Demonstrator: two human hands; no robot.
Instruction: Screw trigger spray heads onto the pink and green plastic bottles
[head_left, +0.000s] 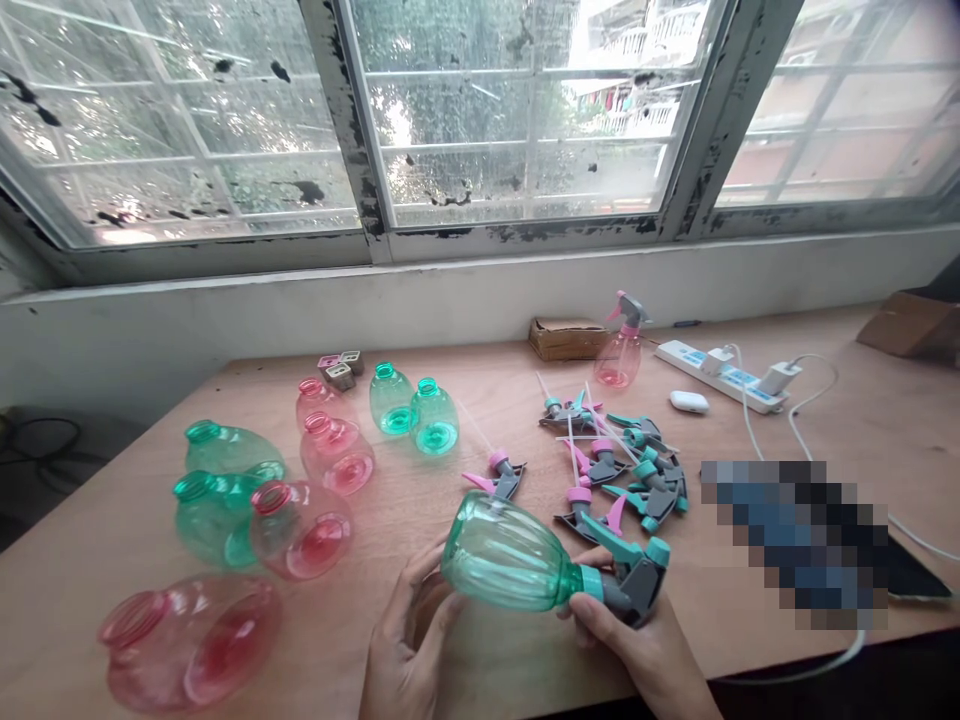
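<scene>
The right hand [646, 648] is closed round the neck of a green ribbed spray bottle [510, 555], thumb uppermost, just above the near edge of the wooden table [409, 505]. The bottle lies on its side, its teal-and-gray trigger head [639, 588] pointing to 4 o'clock. The left hand [409, 630] is cupped, thumb apart from the fingers, beside the base (whether it touches, I cannot tell). Taking the bottle as the dial's center, a lone pink-and-gray trigger sprayer [507, 480] sits at 12. Loose trigger sprayers [664, 490] cluster at 2, with an earbud case [688, 402] and power strip [684, 361] beyond. A pink spray bottle [619, 362] stands at 1. Two headless green bottles [434, 420] stand toward 11; more green and red bottles [319, 535] spread around 9 to 10.
</scene>
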